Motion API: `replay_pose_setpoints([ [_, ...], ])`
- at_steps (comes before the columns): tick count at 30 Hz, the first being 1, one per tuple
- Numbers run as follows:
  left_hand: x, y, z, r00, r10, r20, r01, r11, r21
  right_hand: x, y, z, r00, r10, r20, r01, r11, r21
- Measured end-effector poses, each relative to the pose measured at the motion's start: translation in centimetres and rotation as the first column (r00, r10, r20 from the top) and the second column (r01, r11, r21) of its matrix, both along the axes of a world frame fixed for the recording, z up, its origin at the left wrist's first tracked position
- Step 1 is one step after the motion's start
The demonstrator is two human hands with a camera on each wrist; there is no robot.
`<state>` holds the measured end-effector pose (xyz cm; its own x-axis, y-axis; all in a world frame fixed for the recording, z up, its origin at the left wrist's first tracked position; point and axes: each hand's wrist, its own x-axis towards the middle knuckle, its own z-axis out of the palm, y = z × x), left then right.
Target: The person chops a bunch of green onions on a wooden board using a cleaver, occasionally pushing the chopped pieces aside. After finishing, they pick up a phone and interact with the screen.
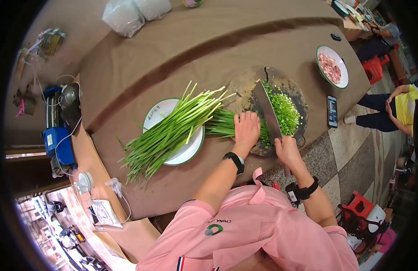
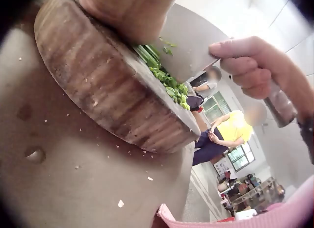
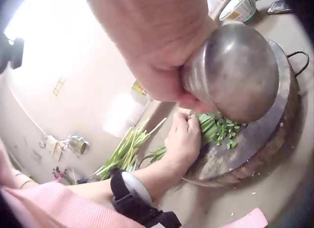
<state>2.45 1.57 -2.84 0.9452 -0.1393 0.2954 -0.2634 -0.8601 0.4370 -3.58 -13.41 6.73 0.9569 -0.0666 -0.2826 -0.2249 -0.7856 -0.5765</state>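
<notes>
My right hand (image 1: 288, 151) grips the handle of a cleaver (image 1: 268, 110), whose wide blade stands on edge over a round wooden chopping block (image 1: 245, 86). The rounded metal handle end (image 3: 235, 73) fills much of the right wrist view. With curled fingers, my left hand (image 1: 247, 128) holds a bunch of green chives (image 1: 221, 123) down on the block, close beside the blade. Finely chopped chives (image 1: 284, 110) are heaped on the blade's far side. More long chives (image 1: 172, 131) lie across a white plate (image 1: 193, 147) to the left.
A white bowl of minced meat (image 1: 331, 67) and a phone (image 1: 332, 111) are on the table's right side. Plastic-wrapped packs (image 1: 123, 18) stand at the back. A person in a yellow top (image 1: 405, 108) is off to the right, near red stools (image 1: 357, 205).
</notes>
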Motion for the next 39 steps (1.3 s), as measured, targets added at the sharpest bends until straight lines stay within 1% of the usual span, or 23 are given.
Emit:
replay_pose_setpoints([
  [3,0.0,0.0,0.0,1.000,-0.002,-0.014,0.002,1.000,0.018,0.6,0.9,0.1,0.999,-0.004,-0.044,0.004,1.000,-0.016],
  [7,0.1,-0.1,0.2,1.000,-0.003,-0.020,0.005,0.998,0.061,4.6,1.8,-3.2,1.000,-0.001,-0.031,0.001,1.000,-0.003],
  [9,0.0,0.0,0.4,1.000,-0.009,-0.016,0.010,0.998,0.064,6.8,2.0,-3.6,0.998,0.010,0.056,-0.010,1.000,0.010],
  [10,0.2,-0.1,0.5,1.000,-0.009,-0.014,0.010,0.998,0.060,7.9,2.2,-3.0,0.998,0.006,0.066,-0.006,1.000,0.011],
  [12,0.1,-0.2,0.6,1.000,0.000,0.009,0.000,0.998,0.056,9.3,2.4,-1.2,0.991,-0.105,-0.079,0.118,0.976,0.184],
  [14,0.1,0.0,0.5,1.000,0.008,0.024,-0.010,0.998,0.056,8.5,1.6,-0.4,0.992,-0.112,-0.066,0.123,0.971,0.204],
  [15,0.2,-0.2,0.3,0.999,0.042,0.027,-0.044,0.997,0.056,8.0,1.0,-0.3,0.992,-0.117,-0.056,0.126,0.968,0.218],
  [16,0.0,-0.4,0.1,0.997,0.075,0.023,-0.077,0.996,0.054,6.9,0.2,-0.4,0.997,-0.081,-0.021,0.083,0.977,0.196],
  [17,0.0,-0.6,0.1,0.997,0.074,0.016,-0.075,0.996,0.052,5.7,0.2,0.3,0.996,-0.082,-0.027,0.086,0.977,0.193],
  [19,0.1,-0.9,0.1,0.985,0.171,-0.013,-0.170,0.985,0.040,2.9,0.2,2.2,0.992,-0.088,-0.092,0.104,0.975,0.197],
  [20,0.0,-1.0,0.1,0.985,0.170,-0.015,-0.169,0.985,0.038,1.7,0.3,2.0,0.988,-0.115,-0.103,0.135,0.969,0.208],
  [22,0.2,-1.4,0.1,0.971,0.240,-0.024,-0.238,0.970,0.046,-0.2,0.9,1.4,0.980,-0.158,-0.123,0.185,0.949,0.253],
  [23,0.3,-1.5,0.2,0.970,0.240,-0.023,-0.239,0.970,0.043,-0.8,1.4,1.2,0.971,-0.198,-0.131,0.227,0.936,0.269],
  [25,0.2,-1.5,0.2,0.968,0.246,-0.043,-0.243,0.968,0.065,-1.0,1.9,0.9,0.969,-0.165,-0.185,0.203,0.958,0.204],
  [29,0.2,-1.5,0.2,0.972,0.233,-0.041,-0.229,0.971,0.074,0.2,2.2,-0.9,0.966,-0.117,-0.229,0.160,0.970,0.181],
  [31,0.2,-1.5,0.1,0.971,0.238,-0.021,-0.235,0.966,0.106,1.9,2.7,-2.6,0.989,-0.107,-0.098,0.125,0.970,0.210],
  [32,0.3,-1.6,0.0,0.971,0.238,-0.020,-0.235,0.966,0.108,3.0,2.7,-2.3,0.990,-0.107,-0.097,0.125,0.969,0.212],
  [34,0.2,-1.5,-0.1,0.972,0.236,-0.011,-0.235,0.969,0.080,5.1,2.8,-1.4,0.972,-0.168,-0.167,0.201,0.958,0.204],
  [35,0.2,-1.4,0.0,0.971,0.240,-0.007,-0.239,0.968,0.081,5.9,2.7,-1.4,0.973,-0.164,-0.163,0.196,0.959,0.206],
  [37,0.1,-1.3,0.0,0.975,0.222,-0.031,-0.220,0.974,0.054,6.9,2.1,-1.0,0.972,-0.188,-0.138,0.220,0.937,0.271],
  [39,0.3,-1.3,0.1,0.975,0.222,-0.021,-0.221,0.973,0.061,6.5,1.5,0.0,0.975,-0.189,-0.115,0.213,0.940,0.266],
])
